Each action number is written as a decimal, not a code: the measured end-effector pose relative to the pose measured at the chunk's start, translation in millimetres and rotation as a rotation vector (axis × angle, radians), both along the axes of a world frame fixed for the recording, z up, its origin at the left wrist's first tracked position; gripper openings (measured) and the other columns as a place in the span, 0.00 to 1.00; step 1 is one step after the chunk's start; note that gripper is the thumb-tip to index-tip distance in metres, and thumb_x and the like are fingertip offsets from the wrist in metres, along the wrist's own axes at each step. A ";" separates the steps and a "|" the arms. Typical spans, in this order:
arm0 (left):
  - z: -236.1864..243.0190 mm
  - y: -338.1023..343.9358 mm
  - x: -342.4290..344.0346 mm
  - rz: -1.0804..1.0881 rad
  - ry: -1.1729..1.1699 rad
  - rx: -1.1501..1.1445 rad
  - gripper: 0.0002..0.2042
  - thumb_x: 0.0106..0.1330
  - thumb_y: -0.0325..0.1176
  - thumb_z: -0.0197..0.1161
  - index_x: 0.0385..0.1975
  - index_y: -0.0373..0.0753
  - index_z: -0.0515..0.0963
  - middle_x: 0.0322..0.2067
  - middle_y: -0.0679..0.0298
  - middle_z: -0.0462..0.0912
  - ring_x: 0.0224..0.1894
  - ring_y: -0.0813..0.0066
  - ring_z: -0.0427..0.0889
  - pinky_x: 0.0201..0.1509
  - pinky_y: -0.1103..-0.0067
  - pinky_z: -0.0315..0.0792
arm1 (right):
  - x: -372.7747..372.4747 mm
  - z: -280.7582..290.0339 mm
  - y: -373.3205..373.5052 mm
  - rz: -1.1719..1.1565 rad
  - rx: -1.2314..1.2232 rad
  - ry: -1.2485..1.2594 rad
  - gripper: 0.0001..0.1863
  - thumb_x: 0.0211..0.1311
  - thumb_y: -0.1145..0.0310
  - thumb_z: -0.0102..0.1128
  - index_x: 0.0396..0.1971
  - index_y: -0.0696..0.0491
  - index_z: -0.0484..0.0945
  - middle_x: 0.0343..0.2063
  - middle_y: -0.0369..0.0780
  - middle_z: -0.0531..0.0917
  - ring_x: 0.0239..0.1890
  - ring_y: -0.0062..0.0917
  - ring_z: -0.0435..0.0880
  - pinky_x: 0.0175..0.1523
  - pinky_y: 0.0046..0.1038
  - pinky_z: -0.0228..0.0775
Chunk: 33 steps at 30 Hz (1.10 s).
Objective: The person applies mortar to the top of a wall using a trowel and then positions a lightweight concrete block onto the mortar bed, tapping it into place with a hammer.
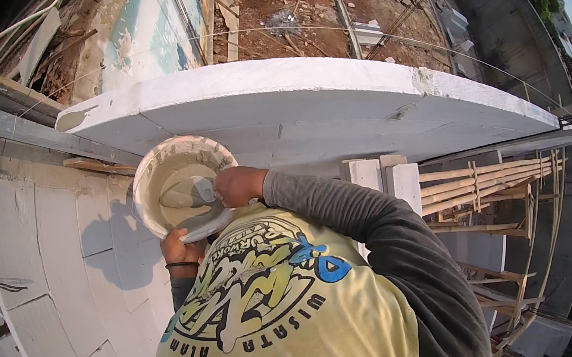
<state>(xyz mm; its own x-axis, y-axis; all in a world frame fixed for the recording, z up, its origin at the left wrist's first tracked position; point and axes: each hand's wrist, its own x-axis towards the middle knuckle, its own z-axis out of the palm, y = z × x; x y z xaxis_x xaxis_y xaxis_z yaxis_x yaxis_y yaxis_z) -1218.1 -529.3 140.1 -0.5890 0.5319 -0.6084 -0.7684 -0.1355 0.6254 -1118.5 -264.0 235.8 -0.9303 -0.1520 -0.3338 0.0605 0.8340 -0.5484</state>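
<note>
your left hand (181, 246) cups the near rim of the white bucket (175, 183) from below, fingers curled on its lower edge, a dark band on the wrist. the bucket sits left of centre in the frame, tipped so its mouth faces you, pale wet plaster inside. your right hand (238, 184) reaches in from the right over the rim, closed around the handle of a trowel (194, 192); its blade runs leftward from the hand, lying on the plaster. the right hand is the nearer one to the plaster, sleeve bent at the elbow. above the bucket curves the white block wall (328, 110).
</note>
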 end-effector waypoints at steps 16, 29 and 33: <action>112.7 54.5 31.6 -0.235 -0.289 -0.146 0.16 0.53 0.29 0.56 0.39 0.28 0.66 0.36 0.45 0.76 0.39 0.45 0.82 0.47 0.55 0.79 | 18.2 -5.9 -7.2 -0.235 0.391 0.046 0.10 0.54 0.69 0.59 0.33 0.52 0.86 0.35 0.45 0.86 0.41 0.38 0.87 0.43 0.38 0.79; -42.8 16.0 -6.1 -0.080 -0.179 -0.075 0.14 0.54 0.29 0.54 0.37 0.27 0.68 0.39 0.45 0.77 0.41 0.45 0.82 0.47 0.54 0.78 | -3.0 -5.6 -19.1 -0.139 0.357 -0.007 0.12 0.48 0.69 0.63 0.33 0.55 0.86 0.37 0.48 0.85 0.41 0.41 0.86 0.44 0.40 0.79; -40.3 13.3 5.6 0.066 -0.228 0.065 0.11 0.49 0.20 0.57 0.34 0.30 0.71 0.32 0.55 0.76 0.36 0.55 0.79 0.47 0.60 0.75 | -5.3 20.4 -26.6 -0.077 0.194 -0.085 0.11 0.49 0.71 0.60 0.33 0.58 0.85 0.34 0.50 0.85 0.40 0.44 0.86 0.44 0.40 0.78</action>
